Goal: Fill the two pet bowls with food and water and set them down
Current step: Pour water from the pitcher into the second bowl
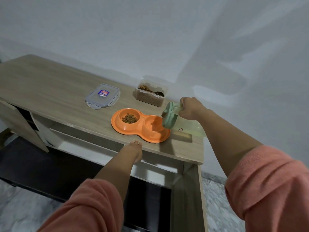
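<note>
An orange double pet bowl [117, 124] lies near the front edge of the wooden table [50, 84]. Its left bowl holds brown kibble [130, 118]. Water lies in its right bowl [153, 125]. My right hand [190, 108] grips the handle of a green-lidded clear jug [177, 121], tipped on its side with its mouth over the right bowl. My left hand [133, 148] rests flat on the table's front edge, just left of the bowl, holding nothing.
A clear tub of kibble [150, 97] with a dark spoon [158, 93] in it stands behind the bowl by the wall. Its lid [102, 96] lies to the left. An open cabinet door [20, 124] hangs at the lower left.
</note>
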The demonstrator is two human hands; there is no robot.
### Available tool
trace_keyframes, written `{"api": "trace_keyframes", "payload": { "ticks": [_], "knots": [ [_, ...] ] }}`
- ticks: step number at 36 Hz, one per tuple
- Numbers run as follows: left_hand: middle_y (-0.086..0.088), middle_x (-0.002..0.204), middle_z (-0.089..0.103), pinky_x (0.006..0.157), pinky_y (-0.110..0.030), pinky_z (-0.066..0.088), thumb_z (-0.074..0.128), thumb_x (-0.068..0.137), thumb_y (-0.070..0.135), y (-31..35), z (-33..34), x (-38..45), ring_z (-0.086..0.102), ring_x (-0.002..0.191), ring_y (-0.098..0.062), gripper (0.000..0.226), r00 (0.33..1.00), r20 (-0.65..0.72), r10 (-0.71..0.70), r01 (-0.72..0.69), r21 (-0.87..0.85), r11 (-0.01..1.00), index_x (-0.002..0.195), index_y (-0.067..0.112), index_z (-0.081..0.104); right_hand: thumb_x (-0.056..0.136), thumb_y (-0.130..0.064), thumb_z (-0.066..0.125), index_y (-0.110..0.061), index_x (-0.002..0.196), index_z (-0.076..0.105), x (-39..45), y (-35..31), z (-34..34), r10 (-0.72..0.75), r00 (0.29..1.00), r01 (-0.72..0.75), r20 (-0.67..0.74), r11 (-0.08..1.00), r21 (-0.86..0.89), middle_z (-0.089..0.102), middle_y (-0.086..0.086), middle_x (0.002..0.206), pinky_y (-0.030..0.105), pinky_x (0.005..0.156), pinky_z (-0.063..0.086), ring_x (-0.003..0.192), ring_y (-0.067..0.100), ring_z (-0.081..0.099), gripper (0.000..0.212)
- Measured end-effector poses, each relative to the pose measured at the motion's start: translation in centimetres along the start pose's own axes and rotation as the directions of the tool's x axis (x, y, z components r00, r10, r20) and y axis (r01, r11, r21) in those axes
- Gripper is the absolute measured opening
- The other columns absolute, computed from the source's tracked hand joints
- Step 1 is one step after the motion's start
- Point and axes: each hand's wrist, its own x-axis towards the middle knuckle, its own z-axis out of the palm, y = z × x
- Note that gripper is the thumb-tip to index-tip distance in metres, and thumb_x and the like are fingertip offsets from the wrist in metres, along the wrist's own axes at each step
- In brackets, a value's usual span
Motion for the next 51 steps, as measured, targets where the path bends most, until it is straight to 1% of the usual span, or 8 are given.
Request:
{"api": "trace_keyframes", "payload": {
  "ticks": [18,24,27,31,37,40,45,51],
  "knots": [
    [-0.009,0.162,-0.013,0.121,-0.043,0.018,0.047,0.089,-0.008,-0.3,0.3,0.1,-0.007,0.151,-0.026,0.087,0.999,-0.036,0.015,-0.016,-0.025,1.000,0.154,0.007,-0.008,0.085,-0.011,0.050,-0.010,0.091,0.042,-0.3,-0.5,-0.2,-0.004,1.000,0.004,0.009,1.000,0.002,0.047,0.009,0.094,0.031,0.068,0.037,0.085,0.026,0.045,0.010],
    [-0.007,0.162,-0.014,0.121,-0.042,0.017,0.045,0.086,-0.014,-0.4,0.3,-0.1,-0.009,0.151,-0.023,0.090,0.999,-0.047,0.026,-0.027,-0.034,0.999,0.154,0.009,-0.009,0.081,-0.008,0.053,-0.007,0.090,0.046,-0.9,1.1,0.8,0.054,0.997,-0.044,-0.052,0.983,0.178,0.050,0.009,0.089,0.030,0.064,0.036,0.082,0.026,0.044,0.011],
    [-0.006,0.162,-0.014,0.122,-0.041,0.015,0.046,0.087,-0.013,-0.5,0.5,0.2,-0.009,0.151,-0.023,0.091,0.998,-0.052,0.026,-0.028,-0.042,0.999,0.155,0.010,-0.009,0.079,-0.009,0.056,-0.007,0.087,0.050,-1.6,2.3,1.7,0.106,0.989,-0.068,-0.104,0.945,0.320,0.047,0.003,0.072,0.028,0.057,0.035,0.077,0.025,0.044,0.010],
    [-0.006,0.162,-0.014,0.122,-0.041,0.015,0.050,0.089,-0.008,-0.5,0.8,0.6,-0.008,0.151,-0.023,0.090,0.998,-0.061,0.018,-0.022,-0.060,0.998,0.155,0.011,-0.008,0.078,-0.007,0.057,-0.011,0.073,0.042,-3.0,3.8,2.6,0.179,0.970,-0.082,-0.165,0.878,0.472,0.041,0.001,0.063,0.026,0.055,0.031,0.068,0.024,0.038,0.016],
    [-0.006,0.162,-0.016,0.123,-0.043,0.008,0.047,0.094,0.000,-1.1,1.5,0.9,-0.010,0.151,-0.025,0.082,0.996,-0.077,0.033,-0.045,-0.156,0.987,0.155,0.011,-0.007,0.078,-0.009,0.057,-0.009,0.082,0.050,-4.8,6.0,4.7,0.384,0.900,-0.121,-0.206,0.674,0.729,0.046,0.005,0.077,0.027,0.055,0.032,0.070,0.021,0.039,0.008],
    [-0.008,0.162,-0.016,0.123,-0.040,0.003,0.039,0.098,0.002,-1.3,1.6,0.8,-0.011,0.150,-0.024,0.073,0.995,-0.094,0.044,-0.063,-0.218,0.974,0.155,0.009,-0.006,0.080,-0.011,0.059,-0.001,0.092,0.053,-5.5,6.8,6.1,0.489,0.852,-0.130,-0.186,0.542,0.830,0.051,0.005,0.084,0.027,0.062,0.038,0.074,0.020,0.044,0.016],
    [-0.006,0.163,-0.005,0.121,-0.030,0.002,0.034,0.103,0.016,-2.3,3.0,0.1,-0.004,0.151,-0.020,0.060,0.968,-0.244,0.061,-0.148,-0.355,0.923,0.156,0.009,0.005,0.084,-0.010,0.059,-0.002,0.103,0.055,-6.6,6.8,8.0,0.606,0.782,-0.107,-0.142,0.356,0.928,0.056,0.005,0.092,0.031,0.071,0.042,0.081,0.020,0.050,0.021],
    [-0.006,0.164,0.004,0.121,-0.030,0.005,0.036,0.103,0.019,-3.4,5.3,-0.5,0.001,0.152,-0.018,0.058,0.911,-0.407,-0.063,-0.159,-0.491,0.857,0.155,0.009,0.011,0.085,-0.014,0.060,-0.014,0.102,0.047,-7.3,6.3,10.0,0.705,0.707,-0.148,-0.052,0.220,0.964,0.053,0.003,0.096,0.032,0.073,0.044,0.085,0.022,0.051,0.021]
  ]
}}
